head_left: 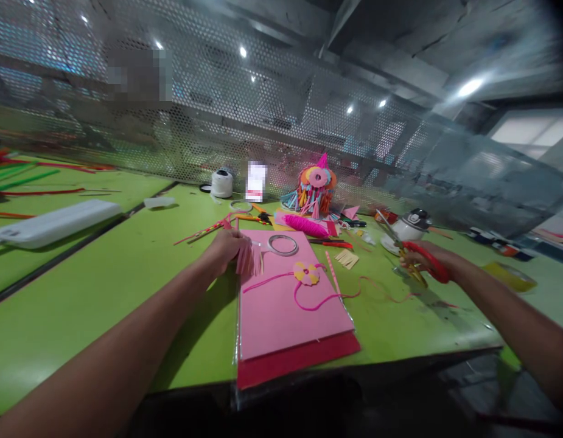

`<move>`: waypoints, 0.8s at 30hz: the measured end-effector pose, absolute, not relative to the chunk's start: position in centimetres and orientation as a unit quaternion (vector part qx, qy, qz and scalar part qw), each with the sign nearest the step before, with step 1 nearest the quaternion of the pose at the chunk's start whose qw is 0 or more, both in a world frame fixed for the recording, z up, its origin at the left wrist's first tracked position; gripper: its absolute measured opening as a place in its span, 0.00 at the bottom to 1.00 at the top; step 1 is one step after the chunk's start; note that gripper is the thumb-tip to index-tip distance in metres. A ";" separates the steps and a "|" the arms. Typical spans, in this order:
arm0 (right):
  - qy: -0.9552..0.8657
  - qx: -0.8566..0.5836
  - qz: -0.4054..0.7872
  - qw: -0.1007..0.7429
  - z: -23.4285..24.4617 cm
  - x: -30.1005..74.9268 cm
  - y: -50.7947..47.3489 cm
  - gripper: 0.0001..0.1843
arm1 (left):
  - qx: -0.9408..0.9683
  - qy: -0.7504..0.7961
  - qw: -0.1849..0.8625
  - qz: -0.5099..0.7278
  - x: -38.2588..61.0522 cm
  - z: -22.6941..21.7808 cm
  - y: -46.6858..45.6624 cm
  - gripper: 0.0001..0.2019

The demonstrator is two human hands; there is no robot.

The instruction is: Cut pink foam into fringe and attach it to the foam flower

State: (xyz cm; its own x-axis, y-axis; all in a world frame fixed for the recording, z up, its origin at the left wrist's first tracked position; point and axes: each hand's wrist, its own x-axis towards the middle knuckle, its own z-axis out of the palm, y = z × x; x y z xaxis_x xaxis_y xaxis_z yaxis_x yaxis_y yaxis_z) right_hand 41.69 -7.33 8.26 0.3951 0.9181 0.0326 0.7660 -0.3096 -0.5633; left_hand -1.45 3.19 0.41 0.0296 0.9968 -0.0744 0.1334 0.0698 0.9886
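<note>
My left hand (230,246) is closed, its fingers gripping a strip of pink fringed paper (248,260) at the left edge of a pink paper sheet (285,331). On that sheet lie a silver ring (282,244) and a pink-and-yellow paper flower (306,274) with a pink cord (308,308) running from it. Over to the right, my right hand (439,260) holds a pair of scissors (430,258) with red and yellow handles. Their blades point up and to the left, away from the paper. Some fingers of my left hand are hidden.
A bright pink yarn bundle (305,225) and a colourful tasselled paper piece (318,182) stand behind the sheet. White string spool (222,184), lit phone (255,181) and white-and-black pot (411,225) line the back. A white power strip (57,224) lies left.
</note>
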 end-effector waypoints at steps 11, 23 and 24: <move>-0.480 -0.539 0.671 0.168 9.2 21.8 -11.4 0.17 | 0.518 0.553 0.484 0.438 -1.1 1.0 2.8 0.09; -0.409 -0.520 0.716 0.221 4.8 16.8 -8.6 0.15 | 0.457 0.567 0.526 0.439 -0.7 0.8 2.7 0.10; -0.409 -0.524 0.712 0.228 4.8 16.4 -8.6 0.16 | 0.453 0.567 0.527 0.442 -0.6 0.8 2.6 0.10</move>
State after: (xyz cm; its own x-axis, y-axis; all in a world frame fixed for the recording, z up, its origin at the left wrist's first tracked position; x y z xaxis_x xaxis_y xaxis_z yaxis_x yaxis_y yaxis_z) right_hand 16.44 -8.62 4.77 -0.3469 0.7527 -0.5595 0.1045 -0.5618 -0.8206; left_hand -0.64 2.60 0.77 -0.0342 0.9798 -0.1972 0.0473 0.1986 0.9789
